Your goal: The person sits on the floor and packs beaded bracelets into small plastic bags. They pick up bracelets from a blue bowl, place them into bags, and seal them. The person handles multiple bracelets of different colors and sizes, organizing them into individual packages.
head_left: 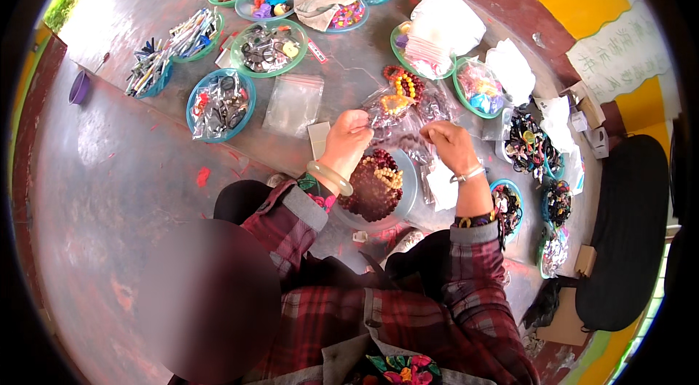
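Observation:
My left hand (pixel 349 139) is closed in a pinch at the edge of a clear plastic bag (pixel 399 136). My right hand (pixel 451 144) is also pinched, at the bag's other side; glare blurs the film between them. Just beyond my fingers lie bagged orange-yellow bead bracelets (pixel 395 104) and a red and yellow bead bracelet (pixel 408 83). Below the hands, a clear bowl (pixel 410 195) holds dark red bead bracelets (pixel 371 199) and a pale beaded one (pixel 388 179). A jade-like bangle circles my left wrist, a silver one my right.
Flat clear bags (pixel 293 104) lie left of my hands. Farther left are a bowl of bagged dark items (pixel 220 104), a green bowl (pixel 300 57) and baskets of pens (pixel 195 34). To the right stand a basket of colourful packets (pixel 480 86), bowls of hair ties (pixel 530 141) and a black cushion-like object (pixel 628 232).

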Tool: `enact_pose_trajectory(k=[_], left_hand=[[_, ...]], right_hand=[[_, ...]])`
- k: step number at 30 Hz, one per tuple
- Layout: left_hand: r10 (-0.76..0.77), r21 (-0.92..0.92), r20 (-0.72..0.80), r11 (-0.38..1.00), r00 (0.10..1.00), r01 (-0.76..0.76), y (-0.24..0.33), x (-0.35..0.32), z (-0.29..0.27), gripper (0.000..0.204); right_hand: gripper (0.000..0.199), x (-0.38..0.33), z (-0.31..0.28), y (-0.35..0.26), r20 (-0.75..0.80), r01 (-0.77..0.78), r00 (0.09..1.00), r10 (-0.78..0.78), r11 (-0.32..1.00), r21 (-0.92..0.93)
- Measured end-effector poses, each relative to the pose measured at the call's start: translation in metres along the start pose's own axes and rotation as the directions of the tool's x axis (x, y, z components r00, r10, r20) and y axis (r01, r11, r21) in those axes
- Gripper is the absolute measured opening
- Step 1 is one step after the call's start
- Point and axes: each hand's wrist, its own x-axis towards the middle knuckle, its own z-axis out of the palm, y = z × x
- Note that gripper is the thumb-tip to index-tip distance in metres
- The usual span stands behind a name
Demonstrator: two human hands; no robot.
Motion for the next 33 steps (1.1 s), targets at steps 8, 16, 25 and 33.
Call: enact_pose_trajectory(k=[8, 16, 25, 33], left_hand=[[-0.258, 0.217, 0.341, 0.957, 0.904, 0.191, -0.044, 0.006, -0.012, 0.072], [-0.297, -0.213, 0.522, 0.862, 0.799, 0.46, -0.035, -0.022, 0.027, 0.029], [-0.205, -0.424, 0.618, 0.726, 0.759, 0.541, -0.022, -0.031, 0.043, 0.021], [-0.15, -0.294, 0.301, 0.925, 0.942, 0.241, 0.013, -0.018, 0.027, 0.019]], right_hand=[[0.023, -0.053, -0.048, -0.038, 0.207, -0.16, 0.978, 0.021, 0.709, 0.687], [0.034, -0.07, -0.063, -0.033, 0.089, -0.029, 0.985, -0.151, 0.362, 0.932], [0.033, -0.075, -0.064, -0.009, -0.022, 0.059, 0.989, -0.147, 0.256, 0.965], [0.03, -0.065, -0.051, -0.006, 0.154, -0.255, 0.966, 0.21, 0.645, 0.72]])
